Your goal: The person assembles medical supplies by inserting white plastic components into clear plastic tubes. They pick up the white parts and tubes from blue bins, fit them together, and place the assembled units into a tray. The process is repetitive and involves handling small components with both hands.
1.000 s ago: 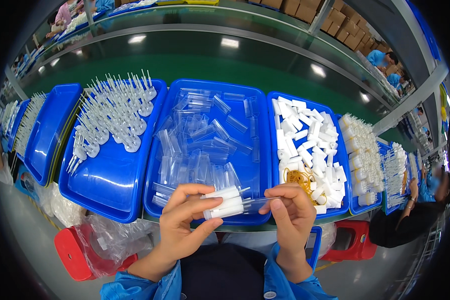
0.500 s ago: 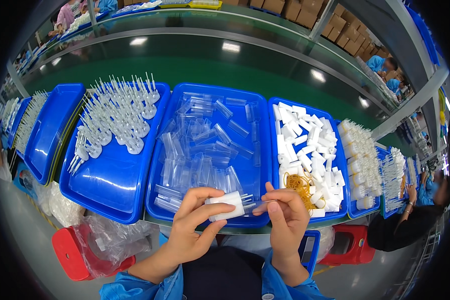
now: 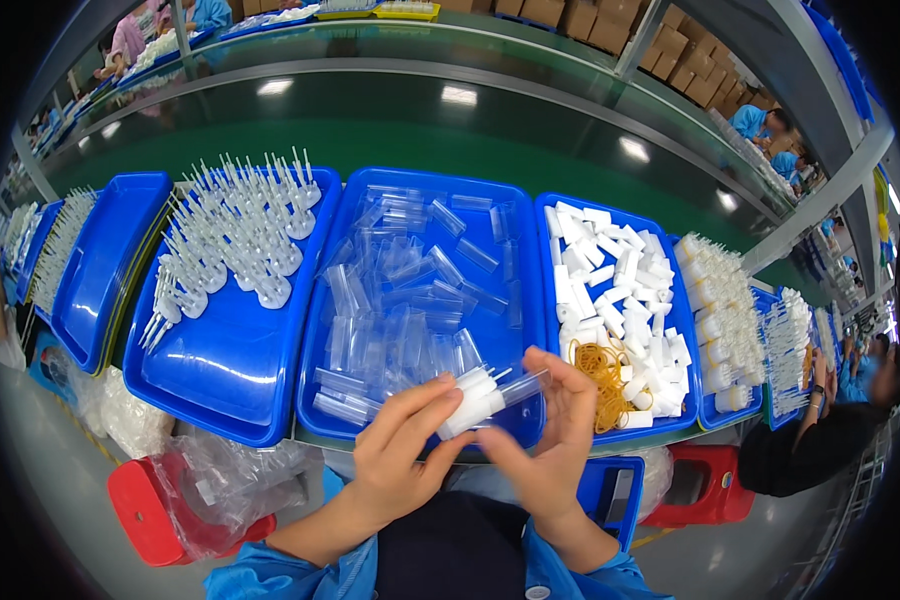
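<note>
My left hand (image 3: 402, 465) is closed round a small bundle of white cylinders (image 3: 470, 404), which it holds tilted over the near edge of the middle blue tray. Thin white stems (image 3: 492, 374) stick out of the bundle's upper right end. A clear plastic tube (image 3: 521, 388) runs from that end to my right hand (image 3: 558, 430), whose bent fingers are against its far end. The right thumb is smeared by motion and reaches toward the bundle's underside. Under my hands, the middle tray (image 3: 532, 290) holds many loose clear tubes (image 3: 390, 265).
A right-hand blue tray (image 3: 692, 420) holds white cylinders (image 3: 625, 268) and tan rubber bands (image 3: 602, 375). On the left tray (image 3: 205, 395) stand white stemmed pieces with round bases (image 3: 235, 225). Beyond runs a green conveyor (image 3: 390, 125). Red stools (image 3: 142, 510) stand below; co-workers sit farther off.
My left hand has turned the white bundle to point up and right. The clear tube has come up with my right hand, whose thumb has swung away from the tube toward the bundle.
</note>
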`<action>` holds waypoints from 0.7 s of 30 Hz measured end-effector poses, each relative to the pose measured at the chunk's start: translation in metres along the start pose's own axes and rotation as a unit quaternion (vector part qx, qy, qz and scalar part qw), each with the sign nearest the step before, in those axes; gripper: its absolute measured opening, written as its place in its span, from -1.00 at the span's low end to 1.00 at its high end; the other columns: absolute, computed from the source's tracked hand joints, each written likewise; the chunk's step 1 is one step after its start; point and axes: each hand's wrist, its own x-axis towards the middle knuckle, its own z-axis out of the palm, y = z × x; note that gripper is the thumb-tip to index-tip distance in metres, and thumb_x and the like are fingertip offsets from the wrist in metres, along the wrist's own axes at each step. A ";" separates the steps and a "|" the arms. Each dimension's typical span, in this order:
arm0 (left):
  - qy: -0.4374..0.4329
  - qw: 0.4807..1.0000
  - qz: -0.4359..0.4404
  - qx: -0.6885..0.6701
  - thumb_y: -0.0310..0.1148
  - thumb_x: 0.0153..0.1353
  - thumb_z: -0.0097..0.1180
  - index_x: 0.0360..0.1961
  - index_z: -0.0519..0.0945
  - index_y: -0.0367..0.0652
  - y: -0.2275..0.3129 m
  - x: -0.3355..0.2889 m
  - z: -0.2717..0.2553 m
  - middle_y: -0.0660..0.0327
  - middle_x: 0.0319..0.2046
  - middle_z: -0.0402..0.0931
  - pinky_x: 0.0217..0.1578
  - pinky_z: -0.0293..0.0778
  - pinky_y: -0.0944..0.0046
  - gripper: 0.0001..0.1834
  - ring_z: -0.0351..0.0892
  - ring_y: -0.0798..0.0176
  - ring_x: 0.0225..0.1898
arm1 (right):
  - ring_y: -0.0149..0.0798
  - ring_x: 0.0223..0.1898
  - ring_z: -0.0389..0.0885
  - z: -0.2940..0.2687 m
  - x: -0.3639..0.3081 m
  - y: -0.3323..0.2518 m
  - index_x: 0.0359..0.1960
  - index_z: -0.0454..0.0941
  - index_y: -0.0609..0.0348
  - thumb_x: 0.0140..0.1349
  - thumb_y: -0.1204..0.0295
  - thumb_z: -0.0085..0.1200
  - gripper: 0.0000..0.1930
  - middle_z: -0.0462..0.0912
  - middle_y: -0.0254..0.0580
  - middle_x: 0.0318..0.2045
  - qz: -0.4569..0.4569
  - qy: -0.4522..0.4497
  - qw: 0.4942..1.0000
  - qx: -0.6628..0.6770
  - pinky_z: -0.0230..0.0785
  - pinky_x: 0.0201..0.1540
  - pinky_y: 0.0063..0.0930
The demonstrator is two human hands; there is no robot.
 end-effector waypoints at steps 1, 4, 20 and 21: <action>0.003 1.000 0.016 0.022 -0.52 -0.07 0.43 -0.04 0.60 -0.33 0.000 -0.001 0.001 -0.05 -0.04 0.57 -0.11 0.62 0.19 -0.50 0.64 -0.02 -0.05 | -0.12 0.19 0.33 0.004 -0.001 -0.004 0.18 0.26 0.32 -0.06 0.40 0.42 -0.23 0.33 0.04 0.11 -0.022 -0.004 0.998 -0.060 0.09 0.32 -0.17; 0.033 0.997 0.050 0.050 -0.50 -0.08 0.45 -0.05 0.59 -0.36 0.001 -0.004 0.008 -0.07 -0.08 0.60 -0.12 0.65 0.19 -0.49 0.66 -0.05 -0.07 | -0.12 0.15 0.23 0.009 0.000 -0.011 0.23 0.24 0.30 -0.27 0.24 0.52 -0.02 0.21 -0.02 0.10 -0.056 -0.014 0.974 -0.221 0.13 0.20 -0.19; 0.032 0.994 0.035 0.102 -0.45 -0.03 0.46 0.09 0.51 -0.38 -0.014 0.002 -0.007 -0.11 -0.06 0.60 -0.11 0.60 0.19 -0.38 0.63 -0.01 -0.02 | -0.14 -0.23 0.45 0.010 0.017 0.000 0.03 0.54 0.25 -0.10 0.18 0.40 -0.36 0.47 -0.16 -0.26 -0.141 -0.050 0.961 -0.234 0.21 0.06 -0.21; 0.044 0.995 0.008 0.086 -0.48 0.00 0.43 0.11 0.49 -0.39 -0.018 0.003 -0.014 -0.13 0.00 0.55 -0.05 0.58 0.20 -0.38 0.58 0.03 0.05 | -0.13 -0.22 0.47 0.007 0.024 0.002 0.03 0.54 0.25 -0.06 0.21 0.39 -0.39 0.50 -0.15 -0.26 -0.121 -0.067 0.973 -0.182 0.25 0.04 -0.24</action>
